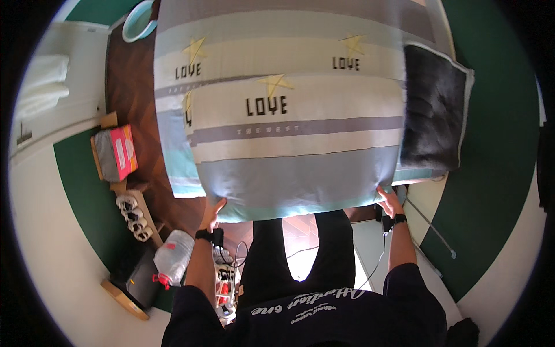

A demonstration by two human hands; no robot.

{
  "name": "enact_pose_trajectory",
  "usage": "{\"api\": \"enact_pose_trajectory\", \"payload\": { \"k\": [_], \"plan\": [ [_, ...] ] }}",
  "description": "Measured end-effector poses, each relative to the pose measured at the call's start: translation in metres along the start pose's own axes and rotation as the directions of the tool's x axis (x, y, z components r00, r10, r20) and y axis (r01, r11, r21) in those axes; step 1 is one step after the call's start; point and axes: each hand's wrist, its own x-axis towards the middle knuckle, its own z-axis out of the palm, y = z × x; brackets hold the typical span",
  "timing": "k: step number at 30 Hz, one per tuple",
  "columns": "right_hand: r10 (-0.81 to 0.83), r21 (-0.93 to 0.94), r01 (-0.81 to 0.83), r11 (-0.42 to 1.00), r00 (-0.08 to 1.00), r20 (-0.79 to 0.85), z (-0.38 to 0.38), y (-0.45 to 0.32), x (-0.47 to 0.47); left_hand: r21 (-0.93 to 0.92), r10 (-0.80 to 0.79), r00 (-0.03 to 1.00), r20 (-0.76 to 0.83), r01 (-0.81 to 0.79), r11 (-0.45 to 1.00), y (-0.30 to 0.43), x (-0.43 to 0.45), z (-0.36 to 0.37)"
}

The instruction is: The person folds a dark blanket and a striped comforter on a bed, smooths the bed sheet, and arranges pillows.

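A striped pillow (299,173) with a yellow star and printed lettering lies across the near part of a bed, its near edge held at both corners. My left hand (218,212) grips the corner at the picture's left, thumb on top and fingers mostly hidden. At the opposite corner my right hand (389,202) pinches the fabric, its thumb over the edge. Beneath and beyond the pillow spreads a bed cover (269,47) in a matching pattern. Both wrists wear black bands with small devices and cables.
A folded dark plush blanket (433,108) lies at the bed's right side. To the left are a light blue basin (139,21), a pink and grey box (123,152), a shoe rack (147,217) and a large clear plastic bottle (174,256). A green and white wall borders the right.
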Motion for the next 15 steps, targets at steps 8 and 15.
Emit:
{"api": "enact_pose_trajectory", "payload": {
  "k": [8,15],
  "plan": [
    [0.076,0.073,-0.096,0.993,0.966,0.246,0.002,-0.045,-0.02,-0.162,0.191,0.977,-0.093,-0.205,0.965,0.109,-0.097,0.061],
    [-0.416,0.301,0.303,0.904,0.786,0.458,0.021,-0.147,-0.164,-0.111,0.559,0.823,-0.095,-0.567,0.816,0.267,-0.186,0.134]
  ]
}}
